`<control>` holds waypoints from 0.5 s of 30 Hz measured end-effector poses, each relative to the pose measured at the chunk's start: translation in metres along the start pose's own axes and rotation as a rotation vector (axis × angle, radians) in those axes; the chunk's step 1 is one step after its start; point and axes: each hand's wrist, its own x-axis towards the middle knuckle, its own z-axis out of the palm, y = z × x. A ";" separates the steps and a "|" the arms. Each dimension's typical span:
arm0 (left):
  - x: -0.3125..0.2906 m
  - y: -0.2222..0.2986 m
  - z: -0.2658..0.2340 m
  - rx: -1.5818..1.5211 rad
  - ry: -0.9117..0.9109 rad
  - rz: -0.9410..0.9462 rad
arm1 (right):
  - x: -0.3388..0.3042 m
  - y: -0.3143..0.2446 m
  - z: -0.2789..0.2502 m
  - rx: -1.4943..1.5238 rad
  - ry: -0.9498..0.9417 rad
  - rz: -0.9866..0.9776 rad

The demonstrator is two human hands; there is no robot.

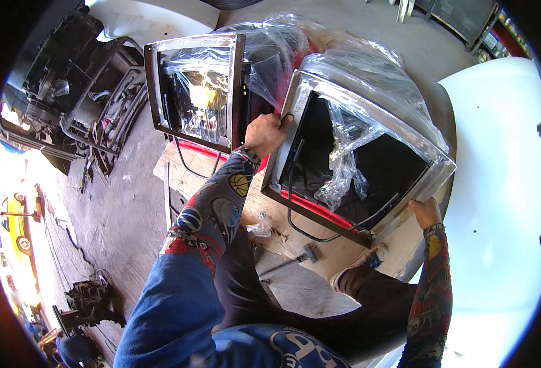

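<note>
A square bare-metal frame (pixel 399 137) surrounds the black underside of a red, seat-like piece wrapped in clear plastic film (pixel 368 80). My left hand (pixel 267 135) closes around the frame's upper left side, fingers partly hidden behind the bar. Its lower right side is gripped by my right hand (pixel 427 213), thumb toward me. Crumpled plastic hangs across the dark opening, and a curved black bar (pixel 290 211) sticks out below. Left of it stands a similar wrapped red piece with its own metal frame (pixel 237 98), next to my left wrist.
Flattened cardboard (pixel 399 242) lies beneath both pieces. A hammer (pixel 308 253) and a crumpled plastic scrap (pixel 260 226) are between my legs. A large white panel (pixel 497 172) borders the right. Dark metal frames (pixel 101 110) stack at left, with a greasy mechanical part (pixel 95 300) nearer me.
</note>
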 end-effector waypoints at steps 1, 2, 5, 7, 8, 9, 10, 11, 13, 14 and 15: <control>0.000 0.000 0.000 -0.002 0.011 0.005 | -0.001 -0.002 0.000 0.013 0.012 0.006; 0.000 0.000 -0.001 0.003 0.016 0.006 | -0.001 -0.004 0.000 0.027 0.025 0.012; 0.001 0.000 -0.001 0.018 0.007 -0.004 | 0.000 -0.004 0.000 0.027 0.017 0.025; 0.002 0.000 -0.002 0.046 -0.004 0.001 | 0.001 -0.001 0.000 0.026 0.005 0.025; 0.002 0.000 -0.002 0.057 -0.003 0.008 | 0.002 0.002 0.001 0.033 0.004 0.023; 0.003 0.000 -0.002 0.076 -0.004 0.010 | 0.002 0.004 0.001 0.032 0.011 0.035; 0.003 0.000 -0.002 0.069 -0.002 0.015 | 0.003 0.007 0.002 0.073 0.004 0.003; 0.004 0.001 -0.002 0.070 0.000 0.016 | 0.003 0.008 0.003 0.107 0.006 -0.017; 0.004 0.001 -0.001 0.071 0.007 0.027 | 0.004 0.010 0.003 0.116 0.016 -0.054; 0.004 0.001 -0.001 0.072 0.010 0.036 | 0.004 0.010 0.003 0.092 0.023 -0.071; 0.004 0.001 -0.001 0.078 0.017 0.038 | 0.004 0.009 0.003 0.070 0.033 -0.079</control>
